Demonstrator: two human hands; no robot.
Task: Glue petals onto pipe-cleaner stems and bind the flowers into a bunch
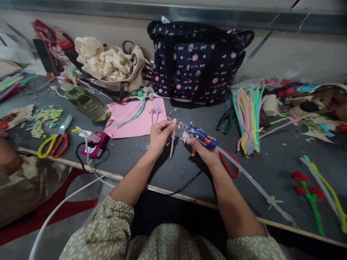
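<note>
My left hand (159,135) pinches a short pale pink fuzzy stem (172,143) near its top, and the stem hangs downward. Just right of it, my right hand (207,151) is wrapped round a blue glue gun (201,136), its tip pointing left toward the top of the stem. A long clear glue stick (252,182) runs out of the gun's back to the lower right. Pale fuzzy scraps cling around the gun's front. Behind my left hand lies a pink sheet (127,117) with small pale stem flowers (155,112) and green and purple stems on it.
Scissors (58,139), a purple device (97,144) and a bottle (85,103) stand left. A patterned bag (197,65) is at the back. Right are green-handled pliers (225,122), bundled fuzzy stems (248,121) and a red flower (309,187). Red handles (230,166) lie beside my right wrist.
</note>
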